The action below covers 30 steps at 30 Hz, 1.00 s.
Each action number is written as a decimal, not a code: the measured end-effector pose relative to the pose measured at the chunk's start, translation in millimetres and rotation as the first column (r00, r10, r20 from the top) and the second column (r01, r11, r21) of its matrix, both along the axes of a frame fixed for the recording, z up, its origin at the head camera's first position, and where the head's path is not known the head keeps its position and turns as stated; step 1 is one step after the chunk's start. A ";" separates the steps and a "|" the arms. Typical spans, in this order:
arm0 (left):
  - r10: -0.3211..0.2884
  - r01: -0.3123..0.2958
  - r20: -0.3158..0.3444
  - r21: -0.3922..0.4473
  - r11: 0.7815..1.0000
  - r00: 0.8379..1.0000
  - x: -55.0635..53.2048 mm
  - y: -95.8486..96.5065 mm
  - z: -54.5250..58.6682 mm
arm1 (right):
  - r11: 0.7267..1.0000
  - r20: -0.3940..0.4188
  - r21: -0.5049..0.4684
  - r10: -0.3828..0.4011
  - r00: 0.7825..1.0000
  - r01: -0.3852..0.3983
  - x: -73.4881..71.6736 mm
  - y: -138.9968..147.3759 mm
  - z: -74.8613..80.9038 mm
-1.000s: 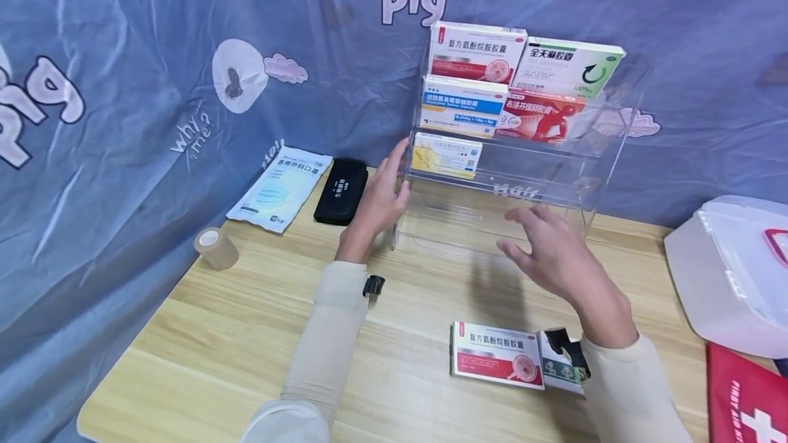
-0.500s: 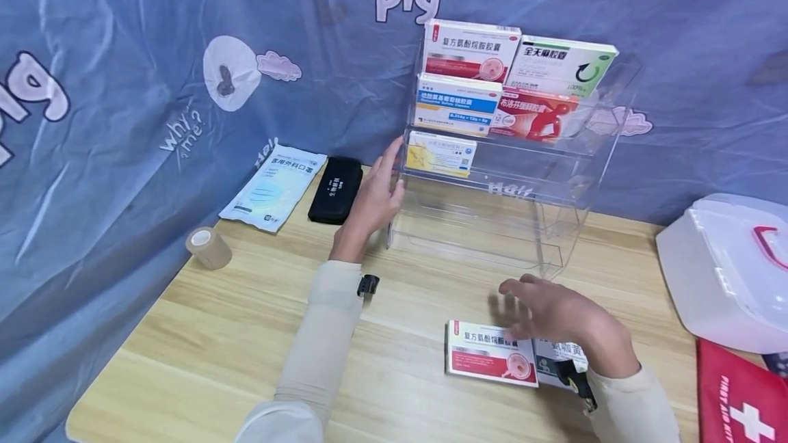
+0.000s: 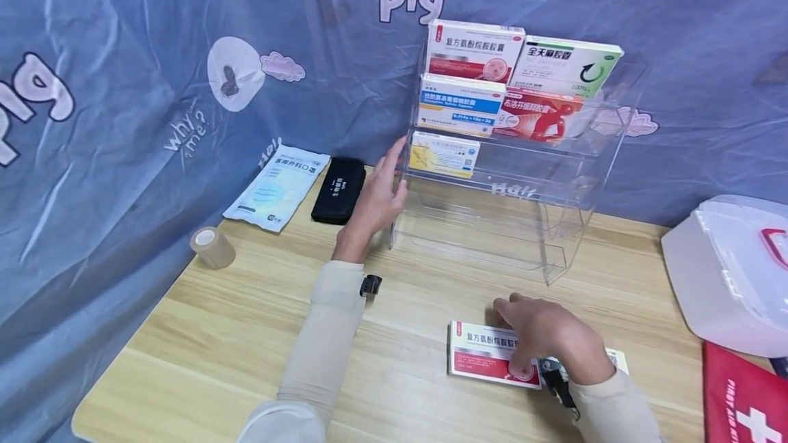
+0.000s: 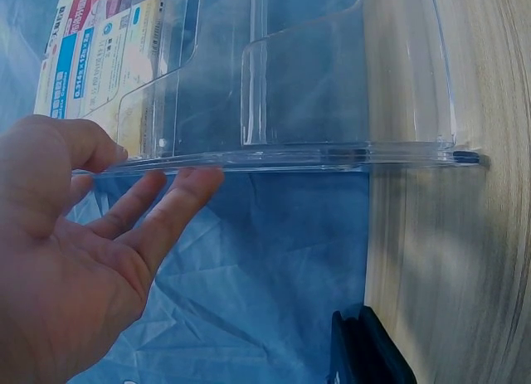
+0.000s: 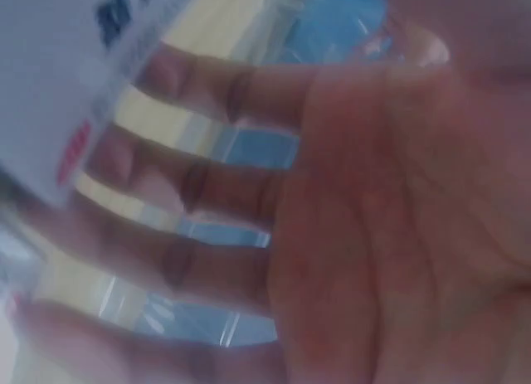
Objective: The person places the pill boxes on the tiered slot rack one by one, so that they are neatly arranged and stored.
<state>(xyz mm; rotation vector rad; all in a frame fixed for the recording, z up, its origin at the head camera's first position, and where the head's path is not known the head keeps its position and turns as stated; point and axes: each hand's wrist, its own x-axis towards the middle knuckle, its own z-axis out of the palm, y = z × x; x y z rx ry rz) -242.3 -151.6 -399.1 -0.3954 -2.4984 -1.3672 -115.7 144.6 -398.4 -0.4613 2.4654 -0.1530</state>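
Against the left side of a clear acrylic display rack rests my left hand. In the left wrist view its fingers reach straight to the side panel, thumb at the panel's edge. My right hand is over a red-and-white medicine box lying on the table. Its thumb overlaps the box's right part while the other fingers extend past the far edge. The right wrist view is blurred, showing spread fingers beside a white box corner. A second box is mostly hidden beneath the right wrist.
Upright medicine boxes stand on the rack's tiers, including a blue-and-white one and a yellow one. At left are a mask packet, a black case and a tape roll. A white bin and red first aid pouch lie right.
My right hand has come down from in front of the rack's lower tier to the red-and-white box on the table. The left hand has stayed at the rack's side.
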 end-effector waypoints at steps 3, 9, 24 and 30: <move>0.002 -0.002 0.003 -0.005 1.000 1.000 0.5 0.4 0.6 | 0.999 -0.008 0.030 0.012 1.000 -0.012 0.9 -4.1 -2.0; 0.012 -0.012 0.024 0.013 1.000 1.000 2.7 -0.4 2.8 | 0.997 -0.034 0.056 0.059 0.998 -0.057 0.2 -8.3 -3.3; -0.006 0.006 -0.023 -0.005 1.000 1.000 -0.2 -0.5 1.0 | 0.997 0.002 -0.054 0.062 0.998 -0.062 -2.8 -4.1 -7.3; 0.000 0.000 -0.016 0.001 1.000 1.000 0.5 0.0 1.4 | 0.995 -0.040 -0.078 0.055 0.998 -0.058 -6.8 -4.3 -7.6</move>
